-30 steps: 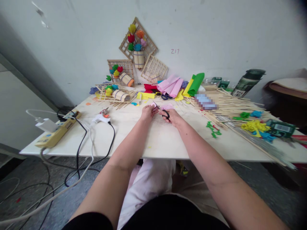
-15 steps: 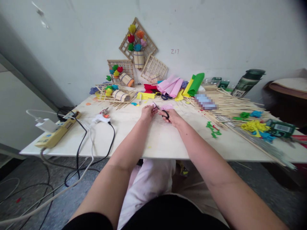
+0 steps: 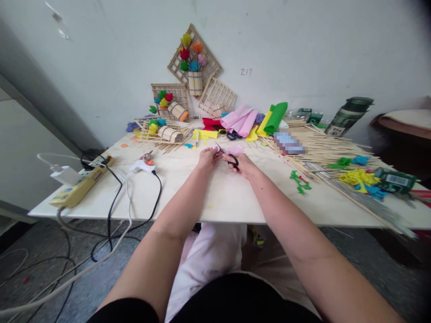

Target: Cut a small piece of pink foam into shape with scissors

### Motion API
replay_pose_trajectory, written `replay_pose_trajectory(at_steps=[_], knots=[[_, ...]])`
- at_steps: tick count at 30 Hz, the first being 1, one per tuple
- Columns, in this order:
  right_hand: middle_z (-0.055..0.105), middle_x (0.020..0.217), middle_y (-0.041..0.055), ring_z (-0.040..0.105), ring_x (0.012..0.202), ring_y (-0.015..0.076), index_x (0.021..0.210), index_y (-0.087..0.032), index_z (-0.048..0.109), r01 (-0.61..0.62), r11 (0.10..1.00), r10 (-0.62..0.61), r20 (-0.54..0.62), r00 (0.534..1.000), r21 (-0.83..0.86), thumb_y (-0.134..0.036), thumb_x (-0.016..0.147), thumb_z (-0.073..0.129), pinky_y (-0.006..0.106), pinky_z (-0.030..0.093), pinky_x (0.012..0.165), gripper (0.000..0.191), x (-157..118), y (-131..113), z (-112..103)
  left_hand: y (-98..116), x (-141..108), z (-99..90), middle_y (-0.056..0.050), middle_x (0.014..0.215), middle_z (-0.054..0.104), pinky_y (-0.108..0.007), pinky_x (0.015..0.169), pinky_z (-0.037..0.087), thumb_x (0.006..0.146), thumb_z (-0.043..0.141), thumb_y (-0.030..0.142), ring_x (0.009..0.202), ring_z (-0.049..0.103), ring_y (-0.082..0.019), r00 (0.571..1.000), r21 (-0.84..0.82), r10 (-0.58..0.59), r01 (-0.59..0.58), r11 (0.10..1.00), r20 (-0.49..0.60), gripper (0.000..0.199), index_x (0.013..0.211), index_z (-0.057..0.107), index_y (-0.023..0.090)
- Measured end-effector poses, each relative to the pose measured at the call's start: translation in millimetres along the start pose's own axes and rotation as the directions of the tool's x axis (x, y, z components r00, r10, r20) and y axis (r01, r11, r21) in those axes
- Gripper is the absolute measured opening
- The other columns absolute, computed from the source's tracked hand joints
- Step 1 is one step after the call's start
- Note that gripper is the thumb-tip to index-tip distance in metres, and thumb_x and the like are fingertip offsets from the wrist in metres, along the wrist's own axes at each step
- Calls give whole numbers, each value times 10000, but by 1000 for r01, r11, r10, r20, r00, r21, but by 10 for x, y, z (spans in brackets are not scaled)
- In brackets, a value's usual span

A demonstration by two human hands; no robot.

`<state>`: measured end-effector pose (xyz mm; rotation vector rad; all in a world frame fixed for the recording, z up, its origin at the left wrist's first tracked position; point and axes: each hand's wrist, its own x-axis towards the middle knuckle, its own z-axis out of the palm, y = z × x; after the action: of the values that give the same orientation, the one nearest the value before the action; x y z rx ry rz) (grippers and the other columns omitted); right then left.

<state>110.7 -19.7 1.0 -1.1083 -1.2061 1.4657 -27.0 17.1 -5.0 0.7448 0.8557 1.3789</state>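
Observation:
My right hand grips a pair of black-handled scissors, its blades pointing up and left toward my left hand. Between the closed fingers of that left hand is a small piece of pink paper, partly hidden by the fingers. The blades are beside this piece; whether they touch it I cannot tell. Just beyond my right hand, more pink paper lies on the white table.
To the left are a white glue gun and a yellow power strip with trailing cables. Bamboo sticks spread across the right side. Rolled green paper, folded pink paper and a stick lattice with paper flowers stand at the back.
Both hands stay in nearly the same place. The scissors' black handles have shifted very slightly, and the pink piece at my left fingertips shows a little more.

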Motion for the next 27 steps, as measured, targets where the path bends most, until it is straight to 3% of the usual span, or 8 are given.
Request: replay_pose_trajectory(at_steps=[6,11,27], knots=[[543,549,-18,399,375,30,794,-113,633,3,1000,-3,4,1000,18,-364,682,785,135,262,298,315,29,25,-20,-5,-6,-3,-43,642,638,-231,639,516,802,591,87,578,615,-103,999,17,-6,6,1000,46,111,700,554,108],[572,613,0,398,384,17,766,-98,626,33,999,-33,2,999,30,-367,658,801,128,247,285,339,6,-2,-6,0,-15,7,-37,624,630,-241,641,516,821,560,75,560,609,-103,999,11,-11,11,1000,37,131,694,549,106],[512,563,-22,368,388,16,678,-118,576,29,1000,-29,-25,999,-1,-352,665,803,121,231,283,327,-2,-21,28,0,-1,3,-27,597,617,-224,621,517,793,593,85,548,594,-93,1000,4,-2,2,1000,4,120,681,559,112]])
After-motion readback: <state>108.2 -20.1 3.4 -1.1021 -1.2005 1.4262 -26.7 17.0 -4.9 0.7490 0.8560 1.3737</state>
